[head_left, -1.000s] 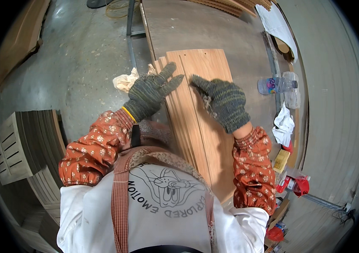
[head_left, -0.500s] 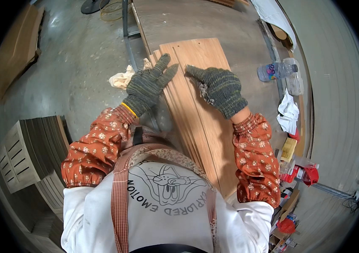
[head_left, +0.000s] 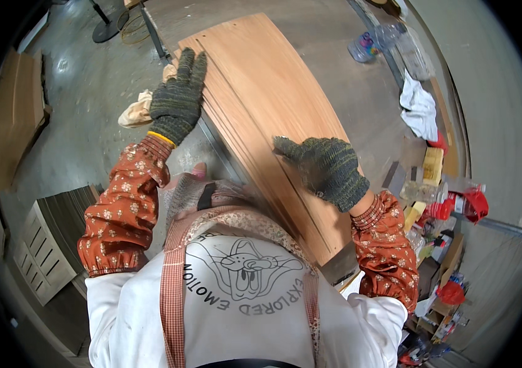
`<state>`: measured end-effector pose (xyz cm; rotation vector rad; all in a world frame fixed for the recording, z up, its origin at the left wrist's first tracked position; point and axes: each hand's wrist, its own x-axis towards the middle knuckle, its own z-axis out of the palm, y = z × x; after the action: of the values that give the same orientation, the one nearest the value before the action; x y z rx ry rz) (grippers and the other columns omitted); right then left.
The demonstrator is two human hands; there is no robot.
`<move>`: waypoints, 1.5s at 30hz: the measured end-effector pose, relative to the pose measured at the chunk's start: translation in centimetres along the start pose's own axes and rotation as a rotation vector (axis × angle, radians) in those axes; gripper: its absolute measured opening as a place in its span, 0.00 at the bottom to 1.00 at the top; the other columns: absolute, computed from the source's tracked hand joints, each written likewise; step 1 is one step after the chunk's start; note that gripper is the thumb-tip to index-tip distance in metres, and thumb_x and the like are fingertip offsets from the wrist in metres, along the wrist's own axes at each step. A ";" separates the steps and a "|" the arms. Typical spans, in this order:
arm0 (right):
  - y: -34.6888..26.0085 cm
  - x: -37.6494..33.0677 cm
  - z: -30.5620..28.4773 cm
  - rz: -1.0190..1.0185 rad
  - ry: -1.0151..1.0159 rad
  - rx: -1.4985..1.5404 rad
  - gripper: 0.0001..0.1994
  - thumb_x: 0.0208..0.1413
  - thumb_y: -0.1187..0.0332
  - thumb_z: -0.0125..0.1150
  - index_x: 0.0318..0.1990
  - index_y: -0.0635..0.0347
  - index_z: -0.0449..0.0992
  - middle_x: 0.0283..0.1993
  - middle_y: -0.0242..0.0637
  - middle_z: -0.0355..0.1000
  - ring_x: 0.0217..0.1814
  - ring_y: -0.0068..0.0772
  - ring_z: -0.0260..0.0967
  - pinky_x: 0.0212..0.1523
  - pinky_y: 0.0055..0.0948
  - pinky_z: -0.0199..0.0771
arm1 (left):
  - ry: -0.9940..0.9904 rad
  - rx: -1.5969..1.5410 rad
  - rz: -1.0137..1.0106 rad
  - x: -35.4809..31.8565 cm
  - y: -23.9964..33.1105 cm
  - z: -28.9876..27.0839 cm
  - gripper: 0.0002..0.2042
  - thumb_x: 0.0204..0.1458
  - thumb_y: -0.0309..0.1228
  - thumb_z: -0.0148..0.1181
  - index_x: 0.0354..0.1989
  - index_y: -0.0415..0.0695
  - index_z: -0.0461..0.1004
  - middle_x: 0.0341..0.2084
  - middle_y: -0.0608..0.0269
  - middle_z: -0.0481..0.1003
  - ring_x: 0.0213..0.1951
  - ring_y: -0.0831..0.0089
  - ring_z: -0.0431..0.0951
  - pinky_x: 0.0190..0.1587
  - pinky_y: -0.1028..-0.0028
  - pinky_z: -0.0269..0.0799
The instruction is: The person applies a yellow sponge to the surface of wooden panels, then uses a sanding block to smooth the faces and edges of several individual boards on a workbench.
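A stack of long wood-grain boards (head_left: 273, 80) lies at a slant before me, its left edges stepped and its far end gently curved. My left hand (head_left: 178, 95), in a dark green-grey knit glove, rests against the far left edge of the stack, fingers stretched out. On the top board, near its middle, my right hand (head_left: 325, 168) wears a matching glove. Its thumb points left while the other fingers curl under, partly blurred. Whatever sits beneath those fingers is hidden. Crumpled cream cloth (head_left: 136, 110) shows beside my left wrist.
Clear plastic bottles (head_left: 371, 43) lie at the far right, above a white cloth (head_left: 419, 107). A yellow block (head_left: 434, 165) and a red plastic item (head_left: 476, 205) sit nearer. Slotted panels (head_left: 43, 251) are stacked at left, below large brown sheets (head_left: 12, 116).
My left hand has moved farther and leftward along the stack, its fingers straighter. My right hand sits nearer to me on the top board. The boards appear shifted and more slanted, with the view also moved.
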<state>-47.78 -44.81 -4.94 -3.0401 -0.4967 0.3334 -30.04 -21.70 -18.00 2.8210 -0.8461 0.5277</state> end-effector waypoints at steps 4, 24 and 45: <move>-0.4 -4.0 1.3 0.053 -0.043 0.046 0.17 0.53 0.66 0.51 0.51 0.47 0.71 0.27 0.39 0.71 0.27 0.40 0.72 0.26 0.36 0.70 | -0.128 0.027 -0.067 0.5 1.4 -0.6 0.37 0.46 0.29 0.54 0.67 0.51 0.47 0.66 0.54 0.49 0.48 0.55 0.73 0.44 0.59 0.72; -1.9 -19.8 9.1 0.030 0.242 0.028 0.20 0.49 0.68 0.53 0.52 0.51 0.70 0.25 0.35 0.71 0.23 0.38 0.70 0.24 0.36 0.68 | 0.016 0.136 0.043 -0.9 -2.5 3.2 0.34 0.48 0.25 0.44 0.68 0.47 0.44 0.67 0.49 0.43 0.60 0.49 0.60 0.56 0.61 0.64; 0.6 -14.4 8.5 0.036 0.340 -0.088 0.19 0.47 0.66 0.53 0.50 0.44 0.72 0.24 0.34 0.68 0.24 0.35 0.69 0.25 0.36 0.66 | -0.109 -0.175 0.272 -10.0 12.2 -3.7 0.38 0.39 0.20 0.53 0.65 0.47 0.53 0.64 0.50 0.54 0.46 0.54 0.73 0.42 0.62 0.72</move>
<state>-62.78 -49.91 -10.38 -3.0961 -0.4423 -0.2080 -45.68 -25.93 -17.77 2.6103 -1.2430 0.3167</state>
